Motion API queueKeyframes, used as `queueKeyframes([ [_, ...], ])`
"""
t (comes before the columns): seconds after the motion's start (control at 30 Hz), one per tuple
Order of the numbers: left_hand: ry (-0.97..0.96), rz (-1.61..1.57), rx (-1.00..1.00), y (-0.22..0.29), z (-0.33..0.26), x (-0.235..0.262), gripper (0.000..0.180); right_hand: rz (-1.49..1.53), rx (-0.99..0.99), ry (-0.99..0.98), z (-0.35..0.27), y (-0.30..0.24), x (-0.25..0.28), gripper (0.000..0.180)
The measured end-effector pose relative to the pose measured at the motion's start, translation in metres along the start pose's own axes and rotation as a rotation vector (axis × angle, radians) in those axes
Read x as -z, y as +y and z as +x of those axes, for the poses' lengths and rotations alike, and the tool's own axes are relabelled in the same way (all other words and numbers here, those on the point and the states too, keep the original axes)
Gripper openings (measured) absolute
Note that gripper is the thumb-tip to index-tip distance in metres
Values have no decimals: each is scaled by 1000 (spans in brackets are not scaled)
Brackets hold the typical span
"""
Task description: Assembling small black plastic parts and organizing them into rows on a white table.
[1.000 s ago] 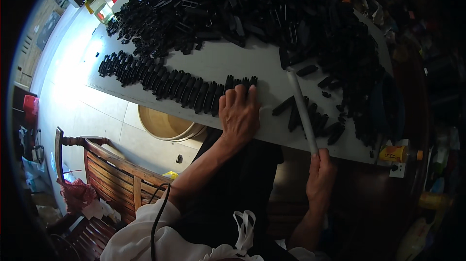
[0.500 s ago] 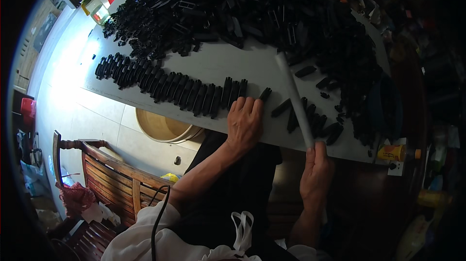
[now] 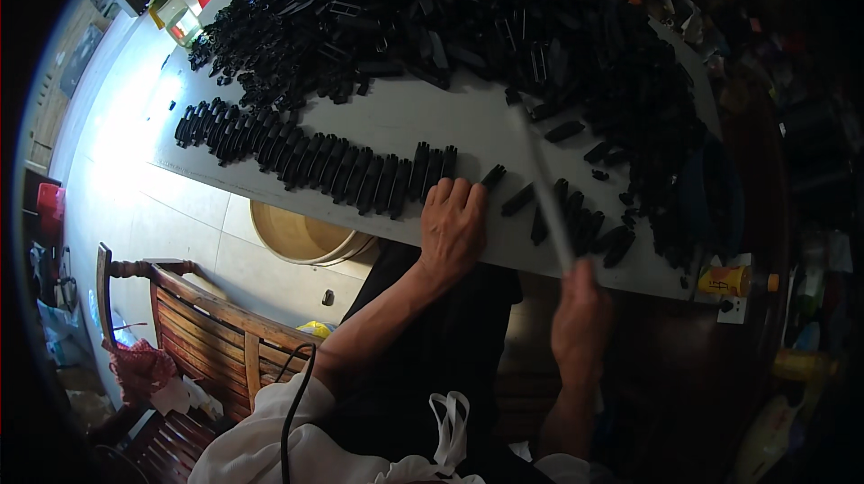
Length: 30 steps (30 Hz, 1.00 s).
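my left hand rests knuckles up by the near edge of the white table, fingers curled; whether they have hold of a piece i can't tell, since the palm and fingertips are hidden. the row of black pieces runs off to its left, packed side by side, probably so they stay lined up within reach, and a single black piece lies just beyond my knuckles. my right hand is closed around one end of a pale stick, a grip that seems to leave its length free to reach over the loose black pieces. motion blurs the stick, and the dark heap swallows individual shapes.
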<state>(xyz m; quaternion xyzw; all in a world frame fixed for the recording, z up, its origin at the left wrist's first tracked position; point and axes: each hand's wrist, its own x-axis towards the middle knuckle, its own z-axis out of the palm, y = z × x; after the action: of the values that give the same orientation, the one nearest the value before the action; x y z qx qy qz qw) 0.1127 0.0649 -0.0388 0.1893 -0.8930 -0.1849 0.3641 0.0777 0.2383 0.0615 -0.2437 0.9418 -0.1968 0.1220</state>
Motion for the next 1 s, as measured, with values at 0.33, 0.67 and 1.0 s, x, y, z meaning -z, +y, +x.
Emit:
queueKeyframes([
  [0.33,-44,-28,23,2,4,2,19,76,4,51,10,18,-3,25],
  [0.67,75,254,129,-17,13,25,19,126,61,54,5,22,-8,23],
  [1.0,-14,143,60,-13,3,9,25,136,123,29,9,7,-12,21],
])
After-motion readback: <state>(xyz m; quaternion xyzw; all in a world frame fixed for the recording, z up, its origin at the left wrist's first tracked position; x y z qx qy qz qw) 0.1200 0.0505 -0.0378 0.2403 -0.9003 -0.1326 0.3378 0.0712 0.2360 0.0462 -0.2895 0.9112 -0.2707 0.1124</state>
